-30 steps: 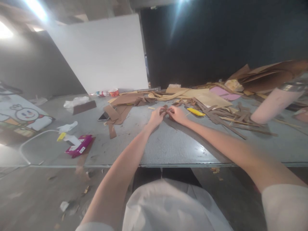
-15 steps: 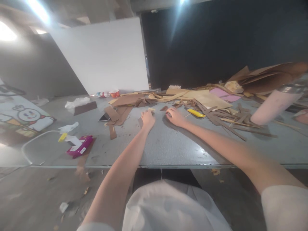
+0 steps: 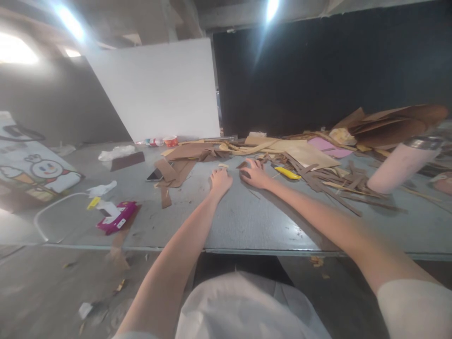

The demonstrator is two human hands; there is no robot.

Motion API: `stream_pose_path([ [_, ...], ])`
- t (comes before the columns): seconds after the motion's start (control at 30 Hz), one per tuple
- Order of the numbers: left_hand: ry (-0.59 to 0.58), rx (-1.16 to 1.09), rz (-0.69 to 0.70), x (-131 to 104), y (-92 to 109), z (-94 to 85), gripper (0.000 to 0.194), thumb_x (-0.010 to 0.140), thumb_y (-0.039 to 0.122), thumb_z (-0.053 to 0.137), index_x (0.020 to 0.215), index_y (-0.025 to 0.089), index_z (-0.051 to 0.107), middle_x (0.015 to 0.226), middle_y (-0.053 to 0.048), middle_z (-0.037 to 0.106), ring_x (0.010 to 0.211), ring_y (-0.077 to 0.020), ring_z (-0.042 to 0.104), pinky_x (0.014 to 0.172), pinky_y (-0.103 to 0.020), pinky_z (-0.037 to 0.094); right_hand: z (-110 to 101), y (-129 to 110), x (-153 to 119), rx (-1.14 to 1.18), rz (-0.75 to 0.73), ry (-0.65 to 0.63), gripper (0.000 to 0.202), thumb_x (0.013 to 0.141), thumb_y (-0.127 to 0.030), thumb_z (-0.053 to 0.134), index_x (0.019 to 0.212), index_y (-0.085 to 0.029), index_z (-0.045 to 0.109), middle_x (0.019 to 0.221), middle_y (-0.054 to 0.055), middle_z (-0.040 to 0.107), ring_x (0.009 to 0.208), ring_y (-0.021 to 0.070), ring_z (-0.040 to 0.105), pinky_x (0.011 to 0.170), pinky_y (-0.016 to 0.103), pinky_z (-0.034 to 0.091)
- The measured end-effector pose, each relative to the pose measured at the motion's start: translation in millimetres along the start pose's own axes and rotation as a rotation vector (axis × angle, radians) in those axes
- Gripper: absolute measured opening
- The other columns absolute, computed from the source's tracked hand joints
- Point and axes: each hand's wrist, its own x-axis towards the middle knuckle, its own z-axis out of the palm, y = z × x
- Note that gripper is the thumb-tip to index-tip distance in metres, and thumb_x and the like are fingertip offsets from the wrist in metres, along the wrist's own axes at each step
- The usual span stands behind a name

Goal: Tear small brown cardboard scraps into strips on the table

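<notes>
My left hand [image 3: 221,181] rests on the grey tabletop [image 3: 243,221] with its fingers curled down; what is under them, if anything, is hidden. Just beyond its fingertips lies a small pale yellow piece [image 3: 223,165]. To its right, my right hand [image 3: 256,174] is palm down, thumb and fingers apart. A small brown scrap [image 3: 242,165] lies by its fingertips; whether they touch it I cannot tell. Right of that hand is a yellow cutter-like tool [image 3: 287,173], with a heap of thin brown strips [image 3: 339,181] past it.
Brown sheet pieces [image 3: 180,172] partly cover a phone [image 3: 154,174] on the left. A magenta wipes packet [image 3: 117,218] lies nearer the front edge, by a white cable [image 3: 52,207]. A pink bottle [image 3: 402,165] stands at right. Paper sheets and scraps [image 3: 303,150] line the back.
My right hand's fingers have spread and reached slightly forward. My left hand stays curled in nearly the same place. The view has tilted up a little.
</notes>
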Motion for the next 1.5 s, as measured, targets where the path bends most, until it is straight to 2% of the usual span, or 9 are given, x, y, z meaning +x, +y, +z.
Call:
stream_pose_path([
  [0.07,-0.006,0.016,0.009,0.2,0.2,0.5,0.043,0.097,0.016,0.052,0.137,0.019,0.069,0.149,-0.020,0.066,0.141,-0.0417,0.050,0.114,-0.054,0.041,-0.8,4.6,4.2,-0.007,-0.009,-0.010,0.052,0.108,-0.053,0.051,0.148,-0.029,0.073,0.182,0.013,0.030,0.163,0.0464,0.026,0.124,0.071,0.027],
  [0.23,-0.001,0.030,0.031,1.5,-2.4,2.4,0.046,0.097,0.018,0.051,0.140,0.019,0.067,0.152,-0.019,0.065,0.142,-0.0422,0.049,0.116,-0.056,0.039,1.0,10.2,15.2,0.036,-0.004,-0.165,0.058,0.112,-0.050,0.040,0.163,-0.029,0.057,0.174,0.013,0.047,0.158,0.0407,0.040,0.124,0.070,0.027],
  [0.4,-0.002,0.022,0.035,2.5,-5.5,3.0,0.047,0.097,0.019,0.053,0.142,0.020,0.067,0.151,-0.020,0.065,0.141,-0.0420,0.050,0.116,-0.057,0.039,1.2,6.8,11.6,0.042,-0.021,-0.117,0.056,0.112,-0.048,0.042,0.159,-0.024,0.061,0.170,0.015,0.052,0.153,0.0392,0.045,0.121,0.064,0.030],
  [0.57,-0.014,0.022,0.038,2.2,-5.8,2.1,0.049,0.097,0.020,0.053,0.145,0.020,0.066,0.153,-0.020,0.063,0.142,-0.0416,0.049,0.117,-0.056,0.039,3.2,6.6,5.7,0.049,-0.050,0.013,0.048,0.107,-0.035,0.047,0.148,-0.019,0.067,0.144,0.019,0.070,0.136,0.0364,0.056,0.116,0.056,0.034],
  [0.67,-0.031,0.023,0.048,1.3,-3.7,2.2,0.050,0.097,0.021,0.054,0.145,0.021,0.066,0.155,-0.019,0.063,0.144,-0.0414,0.050,0.117,-0.055,0.040,4.2,7.5,3.0,0.053,-0.074,0.091,0.046,0.105,-0.028,0.047,0.144,-0.018,0.067,0.138,0.018,0.070,0.133,0.0346,0.056,0.115,0.052,0.036],
  [0.87,-0.050,0.040,0.067,-1.8,4.8,3.0,0.046,0.098,0.019,0.052,0.141,0.023,0.068,0.154,-0.015,0.065,0.145,-0.0400,0.050,0.118,-0.054,0.042,2.9,8.6,-1.3,-0.003,-0.012,0.187,0.039,0.099,-0.029,0.057,0.133,-0.017,0.072,0.140,0.019,0.063,0.132,0.0362,0.051,0.114,0.051,0.041],
  [1.03,-0.064,0.043,0.065,-2.9,7.8,1.1,0.045,0.099,0.020,0.052,0.139,0.025,0.069,0.154,-0.014,0.065,0.145,-0.0390,0.051,0.118,-0.053,0.041,4.6,12.1,1.8,0.036,-0.070,0.137,0.025,0.101,-0.028,0.055,0.117,-0.021,0.073,0.154,0.015,0.061,0.139,0.0349,0.050,0.117,0.053,0.038],
  [1.2,-0.061,0.030,0.081,-3.1,6.6,0.8,0.042,0.099,0.020,0.053,0.137,0.024,0.070,0.153,-0.016,0.065,0.145,-0.0417,0.050,0.117,-0.056,0.041,2.8,10.7,5.6,0.119,-0.018,-0.031,0.028,0.101,-0.027,0.054,0.127,-0.021,0.064,0.133,0.016,0.075,0.128,0.0329,0.064,0.114,0.053,0.038],
  [1.5,-0.027,-0.011,0.096,-1.3,4.9,5.4,0.041,0.098,0.022,0.055,0.135,0.026,0.073,0.149,-0.017,0.068,0.142,-0.0418,0.051,0.116,-0.056,0.041,-3.2,5.9,-1.1,0.144,-0.063,0.052,0.033,0.105,-0.026,0.051,0.132,-0.019,0.068,0.131,0.015,0.077,0.127,0.0310,0.066,0.115,0.047,0.037],
])
